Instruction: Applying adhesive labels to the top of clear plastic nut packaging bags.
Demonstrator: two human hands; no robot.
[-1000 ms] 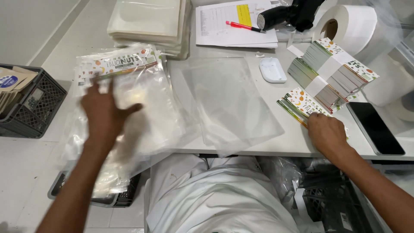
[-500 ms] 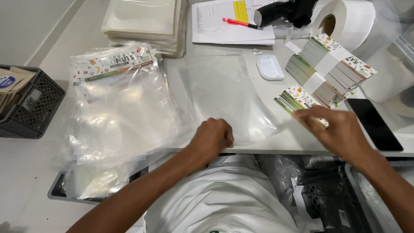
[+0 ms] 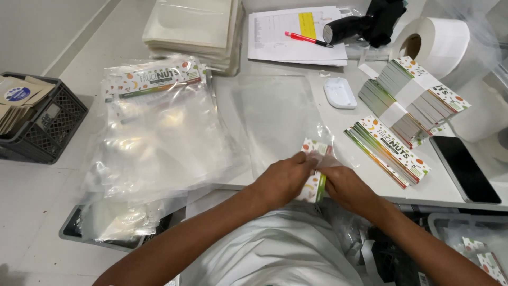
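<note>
Both of my hands meet at the table's near edge. My left hand (image 3: 283, 180) and my right hand (image 3: 344, 185) together grip a printed card label (image 3: 313, 186), white with a green stripe and fruit pictures, folded at the mouth of a clear plastic bag (image 3: 275, 119) that lies flat on the table. To the left lies a pile of finished clear bags with header cards (image 3: 153, 127). To the right sits a short stack of flat card labels (image 3: 389, 151), and beyond it a taller banded bundle of labels (image 3: 413, 98).
A black phone (image 3: 465, 168) lies at the right edge. Behind are a large white paper roll (image 3: 439, 45), a black handheld tool (image 3: 365, 24), papers with a pink pen (image 3: 296, 34), a small white pad (image 3: 339, 93) and stacked trays (image 3: 193, 29). A black crate (image 3: 39, 127) stands left.
My left hand came over from the bag pile on the left to the table's near edge. My right hand picked a card off the stack and brought it to the left hand at the bag's mouth.
</note>
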